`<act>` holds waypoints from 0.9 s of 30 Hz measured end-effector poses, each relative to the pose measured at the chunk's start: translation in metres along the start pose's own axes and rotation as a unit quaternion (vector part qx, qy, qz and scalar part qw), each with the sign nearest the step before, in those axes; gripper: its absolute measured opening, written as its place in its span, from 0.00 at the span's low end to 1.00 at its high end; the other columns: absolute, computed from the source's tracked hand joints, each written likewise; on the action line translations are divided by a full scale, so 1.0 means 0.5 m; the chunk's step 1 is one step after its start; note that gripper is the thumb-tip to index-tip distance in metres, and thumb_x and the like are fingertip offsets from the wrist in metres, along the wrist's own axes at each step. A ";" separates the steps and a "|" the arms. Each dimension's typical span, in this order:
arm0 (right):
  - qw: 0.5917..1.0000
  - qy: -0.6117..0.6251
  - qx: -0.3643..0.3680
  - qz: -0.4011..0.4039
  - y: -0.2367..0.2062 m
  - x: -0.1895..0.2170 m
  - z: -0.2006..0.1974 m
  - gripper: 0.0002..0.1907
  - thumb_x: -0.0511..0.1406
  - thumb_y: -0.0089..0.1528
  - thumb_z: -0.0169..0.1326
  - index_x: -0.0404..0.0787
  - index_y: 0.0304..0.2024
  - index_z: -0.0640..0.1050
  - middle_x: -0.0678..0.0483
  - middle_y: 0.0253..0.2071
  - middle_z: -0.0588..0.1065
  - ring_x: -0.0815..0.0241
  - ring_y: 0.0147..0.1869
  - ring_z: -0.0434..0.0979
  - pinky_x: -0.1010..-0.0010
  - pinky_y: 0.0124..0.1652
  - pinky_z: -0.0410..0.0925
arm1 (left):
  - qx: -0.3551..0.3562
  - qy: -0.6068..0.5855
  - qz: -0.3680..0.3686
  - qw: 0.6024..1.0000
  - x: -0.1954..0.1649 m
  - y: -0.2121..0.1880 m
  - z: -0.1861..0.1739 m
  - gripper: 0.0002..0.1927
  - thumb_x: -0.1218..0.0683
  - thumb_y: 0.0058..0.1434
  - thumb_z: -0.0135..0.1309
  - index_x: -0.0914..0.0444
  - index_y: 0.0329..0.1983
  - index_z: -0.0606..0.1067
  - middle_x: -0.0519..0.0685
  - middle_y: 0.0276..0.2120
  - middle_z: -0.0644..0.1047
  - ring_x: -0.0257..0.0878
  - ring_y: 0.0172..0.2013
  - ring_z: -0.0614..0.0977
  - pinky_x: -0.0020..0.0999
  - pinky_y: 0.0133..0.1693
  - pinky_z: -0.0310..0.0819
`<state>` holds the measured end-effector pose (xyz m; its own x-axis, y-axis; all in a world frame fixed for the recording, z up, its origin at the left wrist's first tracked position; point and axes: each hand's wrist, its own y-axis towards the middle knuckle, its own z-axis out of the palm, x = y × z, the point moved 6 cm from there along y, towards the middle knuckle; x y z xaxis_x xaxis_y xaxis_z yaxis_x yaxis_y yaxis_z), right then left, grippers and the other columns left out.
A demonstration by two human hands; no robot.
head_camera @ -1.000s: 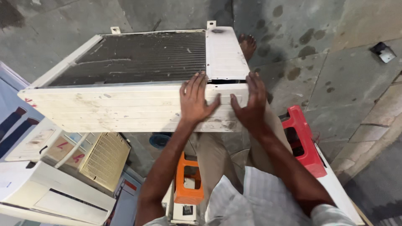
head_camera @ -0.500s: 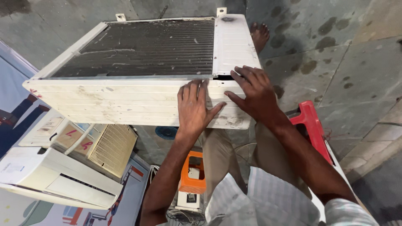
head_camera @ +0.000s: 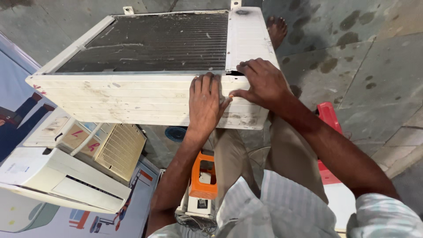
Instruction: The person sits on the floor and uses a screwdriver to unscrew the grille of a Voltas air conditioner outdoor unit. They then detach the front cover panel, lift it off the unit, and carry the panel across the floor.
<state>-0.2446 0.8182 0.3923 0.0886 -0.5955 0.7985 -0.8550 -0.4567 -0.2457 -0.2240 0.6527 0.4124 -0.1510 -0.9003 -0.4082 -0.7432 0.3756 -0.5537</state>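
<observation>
A large dirty white air-conditioner outdoor unit lies in front of me with its dark finned coil facing up. My left hand lies flat on the unit's white ribbed side, fingers up to the top edge. My right hand rests at the corner where the white side panel meets the ribbed side, fingertips curled at the seam. Neither hand holds a separate object.
White indoor air-conditioner units and a beige grilled one are stacked at the left on a printed sheet. An orange tool sits below the unit, a red plastic stool at right. My bare foot is on the stained concrete floor.
My right hand has slid up from the ribbed side to the unit's top corner seam. My left hand stayed flat on the side. The view moved closer.
</observation>
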 end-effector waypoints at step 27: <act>0.999 -0.049 0.015 0.014 -0.013 -0.006 0.028 0.33 0.53 0.57 0.68 0.32 0.48 0.80 0.47 0.42 0.76 0.49 0.47 0.76 0.58 0.46 0.71 | -0.082 -0.071 0.056 0.992 0.011 0.006 -0.019 0.43 0.54 0.38 0.76 0.74 0.57 0.72 0.59 0.52 0.72 0.55 0.55 0.73 0.47 0.57 0.69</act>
<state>-0.2320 0.8138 0.3840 0.1158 -0.6689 0.7343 -0.8423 -0.4580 -0.2844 -0.2332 0.6470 0.4155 -0.1530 -0.8107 -0.5651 -0.8253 0.4193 -0.3781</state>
